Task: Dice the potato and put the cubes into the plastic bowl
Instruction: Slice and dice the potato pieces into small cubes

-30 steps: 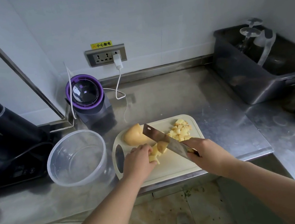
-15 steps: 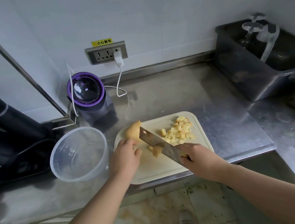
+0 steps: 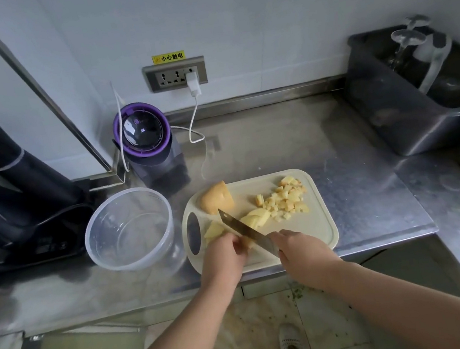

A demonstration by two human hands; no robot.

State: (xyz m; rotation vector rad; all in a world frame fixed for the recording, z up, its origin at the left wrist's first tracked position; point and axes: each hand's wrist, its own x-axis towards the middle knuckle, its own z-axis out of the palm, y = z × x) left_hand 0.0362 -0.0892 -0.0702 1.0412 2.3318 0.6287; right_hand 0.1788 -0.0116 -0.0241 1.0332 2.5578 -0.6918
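A cream cutting board [image 3: 316, 227] lies on the steel counter. At its back left corner sits a large uncut potato chunk [image 3: 217, 198]. A pile of small potato cubes [image 3: 285, 200] lies at the back right, with potato strips [image 3: 254, 218] beside the blade. My left hand [image 3: 225, 256] holds a potato slice [image 3: 212, 231] near the board's handle hole. My right hand [image 3: 300, 254] grips the knife [image 3: 244, 230], its blade slanting up-left between the slice and the strips. The clear plastic bowl [image 3: 130, 229] stands empty to the left of the board.
A purple-rimmed appliance [image 3: 147, 141] stands behind the bowl, its white cable [image 3: 194, 120] plugged into the wall socket. Black appliances [image 3: 3, 191] fill the left side. A dark bin [image 3: 408, 107] holding glassware sits at the right. The counter's front edge runs just below the board.
My left hand has left the large chunk and moved to the board's front, now holding a slice. The knife has shifted along with it, and cut strips now lie right of the blade.
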